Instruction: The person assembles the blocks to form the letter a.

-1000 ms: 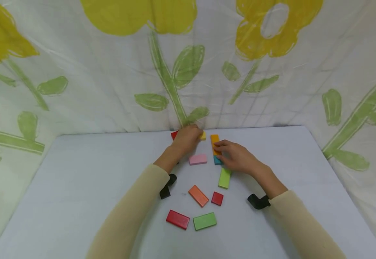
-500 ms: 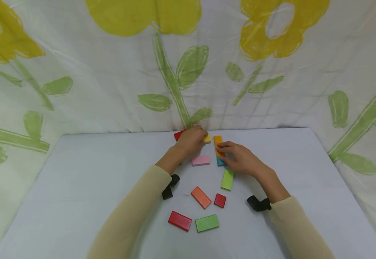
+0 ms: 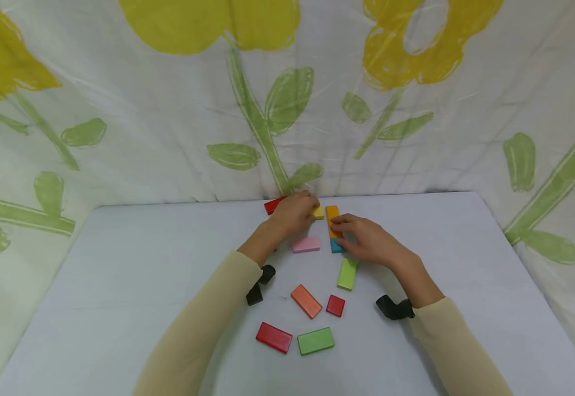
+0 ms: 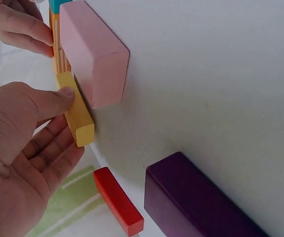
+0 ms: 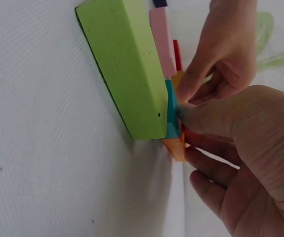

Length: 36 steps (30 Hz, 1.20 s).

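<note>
At the table's far edge my left hand (image 3: 294, 213) pinches a yellow block (image 4: 80, 113) between thumb and fingers. The block's right end lies close beside the orange block (image 3: 333, 218). My right hand (image 3: 368, 240) rests its fingertips against the orange block, while its thumb touches the teal block (image 5: 172, 111) at that block's near end. A pink block (image 3: 306, 244) lies just in front of the left hand. Behind that hand shows a red block (image 4: 118, 201), partly hidden in the head view. A dark purple block (image 4: 191, 197) stands near the left wrist.
A lime block (image 3: 347, 274) lies nearer than the teal one. Closer in are an orange-red block (image 3: 306, 301), a small red block (image 3: 335, 306), a long red block (image 3: 274, 337) and a green block (image 3: 315, 341). A flowered curtain (image 3: 169, 126) hangs behind the table (image 3: 119, 286).
My left hand has shifted the yellow block slightly to the right, narrowing the gap to the orange block. My right hand stays in place; the head view has shifted a little.
</note>
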Available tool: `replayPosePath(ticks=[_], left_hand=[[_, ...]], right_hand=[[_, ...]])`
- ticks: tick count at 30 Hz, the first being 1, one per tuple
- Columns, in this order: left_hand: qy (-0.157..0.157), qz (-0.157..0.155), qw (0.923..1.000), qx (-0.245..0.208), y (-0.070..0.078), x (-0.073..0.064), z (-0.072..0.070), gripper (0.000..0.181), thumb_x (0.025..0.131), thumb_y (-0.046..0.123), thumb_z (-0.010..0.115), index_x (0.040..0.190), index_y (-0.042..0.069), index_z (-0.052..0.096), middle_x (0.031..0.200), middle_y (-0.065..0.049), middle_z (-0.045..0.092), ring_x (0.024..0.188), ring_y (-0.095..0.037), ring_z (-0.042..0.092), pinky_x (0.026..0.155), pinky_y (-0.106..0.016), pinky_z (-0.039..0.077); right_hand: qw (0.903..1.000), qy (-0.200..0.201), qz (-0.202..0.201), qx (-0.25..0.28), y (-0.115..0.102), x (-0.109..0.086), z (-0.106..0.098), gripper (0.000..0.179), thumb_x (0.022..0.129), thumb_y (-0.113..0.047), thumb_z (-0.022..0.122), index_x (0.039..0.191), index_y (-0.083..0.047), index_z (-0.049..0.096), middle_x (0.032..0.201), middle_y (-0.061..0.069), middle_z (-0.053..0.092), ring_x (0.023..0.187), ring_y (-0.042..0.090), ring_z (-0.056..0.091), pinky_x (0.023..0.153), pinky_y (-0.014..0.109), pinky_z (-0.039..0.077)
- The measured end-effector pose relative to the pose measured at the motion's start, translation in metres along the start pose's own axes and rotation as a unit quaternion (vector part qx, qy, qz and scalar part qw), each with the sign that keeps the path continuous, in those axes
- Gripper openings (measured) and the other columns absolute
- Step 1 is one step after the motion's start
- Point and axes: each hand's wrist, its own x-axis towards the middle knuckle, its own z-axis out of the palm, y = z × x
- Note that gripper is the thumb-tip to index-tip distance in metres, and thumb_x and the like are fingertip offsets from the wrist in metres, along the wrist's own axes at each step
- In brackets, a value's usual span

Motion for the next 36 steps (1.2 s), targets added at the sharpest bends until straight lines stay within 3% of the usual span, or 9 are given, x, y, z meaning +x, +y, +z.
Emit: replayPosePath(ticks=[14,36], left_hand=[[-0.009,-0.006,0.9999,0.003,0.0029,-0.0019,0.0033,0.037,0.103,0.017,0.069,0.138,0.005,0.067,0.131,-0.012,0.068,0.118,-0.026,0.067,0.106,-0.038,0.057],[-0.003,-0.011,0.9999,0.004,0.0060,-0.0010,0.0015,0.037,0.104,0.017,0.068,0.139,0.005,0.067,0.130,-0.011,0.068,0.118,-0.027,0.066,0.106,-0.038,0.057]], right_hand=[[0.9993,-0.012,0.025,-0.025,-0.0026,-0.0007,0.0029,0.043,0.103,-0.016,0.068,0.142,0.002,0.065,0.154,0.017,0.060,0.145,0.040,0.055,0.119,0.058,0.047],[0.9994,0.000,0.015,-0.032,-0.0047,-0.0022,0.0035,0.044,0.103,-0.017,0.069,0.142,0.002,0.064,0.153,0.017,0.060,0.143,0.039,0.057,0.117,0.056,0.049]])
